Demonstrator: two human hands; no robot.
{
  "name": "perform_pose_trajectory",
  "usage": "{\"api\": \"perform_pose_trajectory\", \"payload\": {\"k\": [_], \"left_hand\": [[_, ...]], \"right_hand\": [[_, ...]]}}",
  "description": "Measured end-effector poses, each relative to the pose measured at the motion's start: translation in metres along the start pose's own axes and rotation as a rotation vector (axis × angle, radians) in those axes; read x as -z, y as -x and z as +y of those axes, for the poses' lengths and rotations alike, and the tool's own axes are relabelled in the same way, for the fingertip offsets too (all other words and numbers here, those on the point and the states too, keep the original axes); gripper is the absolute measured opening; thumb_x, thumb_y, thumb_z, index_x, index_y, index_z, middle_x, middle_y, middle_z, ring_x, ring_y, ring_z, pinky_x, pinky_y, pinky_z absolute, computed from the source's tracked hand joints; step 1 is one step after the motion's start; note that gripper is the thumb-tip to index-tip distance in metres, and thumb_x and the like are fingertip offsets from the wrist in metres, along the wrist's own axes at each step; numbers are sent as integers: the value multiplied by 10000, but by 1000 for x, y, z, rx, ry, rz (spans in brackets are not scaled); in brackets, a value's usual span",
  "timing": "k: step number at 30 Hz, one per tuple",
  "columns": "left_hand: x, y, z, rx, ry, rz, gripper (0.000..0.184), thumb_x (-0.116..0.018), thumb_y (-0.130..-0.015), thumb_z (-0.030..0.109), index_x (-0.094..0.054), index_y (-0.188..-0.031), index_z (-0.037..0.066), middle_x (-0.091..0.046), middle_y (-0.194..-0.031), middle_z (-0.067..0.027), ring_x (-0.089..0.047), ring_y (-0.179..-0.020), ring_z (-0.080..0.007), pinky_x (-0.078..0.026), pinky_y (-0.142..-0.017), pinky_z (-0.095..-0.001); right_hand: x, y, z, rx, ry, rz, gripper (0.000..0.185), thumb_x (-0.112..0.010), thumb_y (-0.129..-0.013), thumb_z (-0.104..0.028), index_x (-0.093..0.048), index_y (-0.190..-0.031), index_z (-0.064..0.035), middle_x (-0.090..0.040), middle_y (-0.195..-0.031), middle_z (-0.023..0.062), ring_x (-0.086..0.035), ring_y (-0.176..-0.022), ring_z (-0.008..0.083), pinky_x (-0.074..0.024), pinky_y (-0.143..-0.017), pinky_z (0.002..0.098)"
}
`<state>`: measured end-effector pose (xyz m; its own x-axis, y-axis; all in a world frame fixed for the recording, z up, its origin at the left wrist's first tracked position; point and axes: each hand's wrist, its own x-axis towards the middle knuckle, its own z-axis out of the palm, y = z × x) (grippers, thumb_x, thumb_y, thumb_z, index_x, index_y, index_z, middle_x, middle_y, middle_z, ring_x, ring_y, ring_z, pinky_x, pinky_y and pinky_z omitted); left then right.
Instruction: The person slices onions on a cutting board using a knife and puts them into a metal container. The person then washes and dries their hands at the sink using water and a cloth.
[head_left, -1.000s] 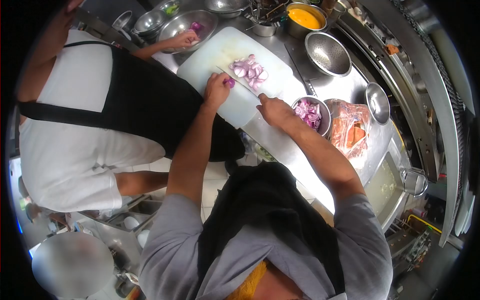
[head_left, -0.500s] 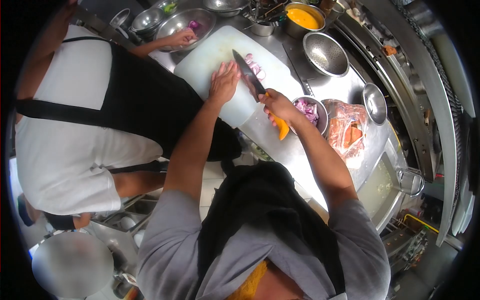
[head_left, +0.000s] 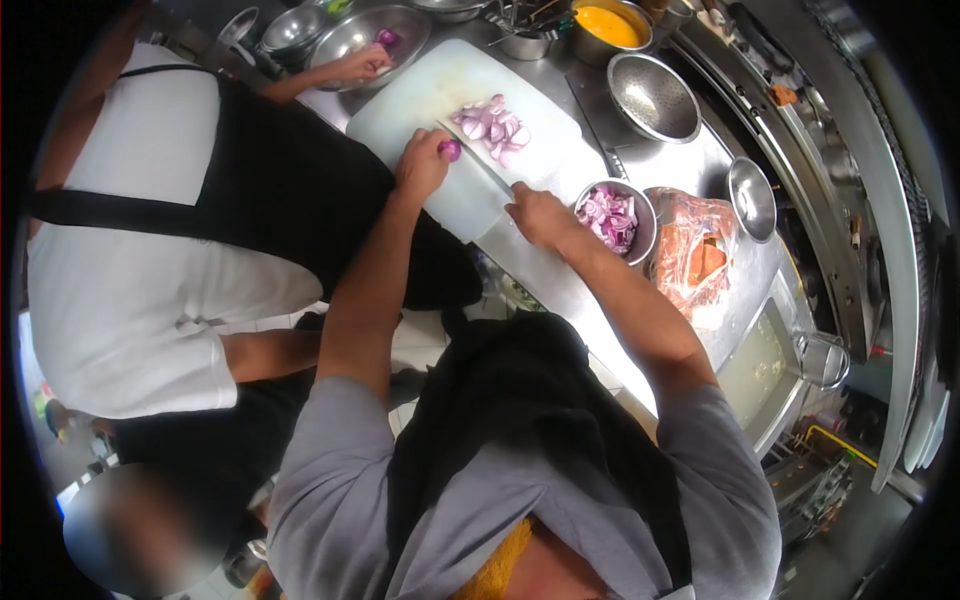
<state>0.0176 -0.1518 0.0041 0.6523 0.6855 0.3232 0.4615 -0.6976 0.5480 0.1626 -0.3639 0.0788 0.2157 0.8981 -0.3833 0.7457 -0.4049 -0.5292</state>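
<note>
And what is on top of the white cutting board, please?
Cut onion pieces lie on the cutting board, with the knife blade beside them and a purple onion in the left hand. The surface beneath them is covered and cannot be seen.

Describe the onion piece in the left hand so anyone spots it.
Start at the large white cutting board, then the person's left hand over it. At its fingertips, left of the knife in the picture, is a small rounded onion piece. It is deep purple, unlike the paler cut onions beyond the knife.
</note>
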Motion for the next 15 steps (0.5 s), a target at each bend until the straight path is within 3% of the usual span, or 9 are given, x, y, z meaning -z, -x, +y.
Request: {"api": "perform_pose_trajectory", "payload": {"k": [9,11,15], "left_hand": [[2,5,-27,-6,100,-2,113,-652,-828,57,-652,-931,102,-616,-934,-150,-619,-879,-380,-512,-767,-465],[-2,7,-29,38,61,-28,186,-687,-812,13,-678,-986,78,-630,-914,-137,-651,-816,-316,-535,-749,-394],[-6,13,-6,135,58,-24,157,-705,-818,56,-680,-967,99,-638,-916,-127,-653,-838,-321,-530,-754,-409]], "right_hand": [[-5,11,-9,-30,-27,34,322,-521,-987,-247,-510,-1141,36,-662,-973,329,-640,-963,499,-489,-870,571],[-4,15,-13,4,-26,51,318,-523,-987,-245,-509,-1140,32,-663,-974,328,-642,-959,499,-490,-866,570],[-5,15,-20,-17,-40,29,317,-526,-987,-241,-507,-1141,35,-664,-972,327,-641,-958,500,-492,-858,571]]}}
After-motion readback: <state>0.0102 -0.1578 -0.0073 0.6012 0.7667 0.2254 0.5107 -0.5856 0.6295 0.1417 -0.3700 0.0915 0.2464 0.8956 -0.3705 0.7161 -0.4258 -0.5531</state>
